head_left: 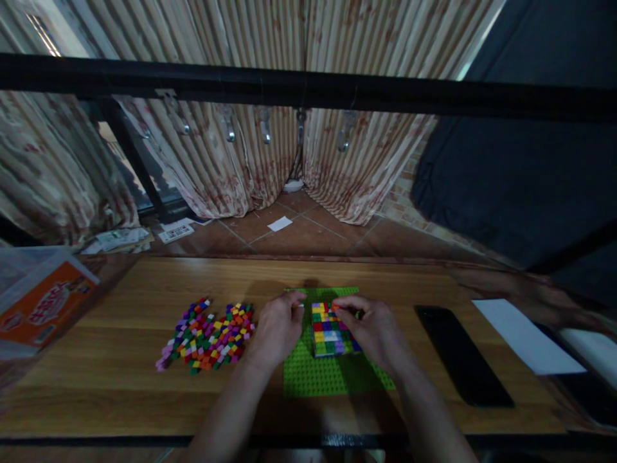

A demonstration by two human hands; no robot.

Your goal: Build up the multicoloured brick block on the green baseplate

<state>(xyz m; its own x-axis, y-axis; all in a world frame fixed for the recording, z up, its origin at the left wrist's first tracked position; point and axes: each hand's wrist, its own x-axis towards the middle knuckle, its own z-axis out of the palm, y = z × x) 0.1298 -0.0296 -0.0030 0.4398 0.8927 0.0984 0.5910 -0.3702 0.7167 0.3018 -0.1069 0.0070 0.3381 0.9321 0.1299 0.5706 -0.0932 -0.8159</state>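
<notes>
On the wooden table lies a green studded baseplate (308,378), carrying a block of multicoloured toy bricks (330,335). My right hand (378,328) reaches over the block's far right part, thumb and forefinger pinched at an orange brick there. Just left of the block, above the plate, my left hand (278,326) is closed in a pinch; a small pale bit, seemingly a white brick, shows at its fingertips. A loose pile of small coloured bricks (212,337) spreads to the left of my left hand. My right hand hides the block's right side.
A dark flat slab (463,357) lies on the table to the right, with a white sheet (527,334) beyond it. At the far left stands a clear plastic tub (48,302) with an orange label. A black bar (308,87) with hooks crosses in front of the curtains (250,161).
</notes>
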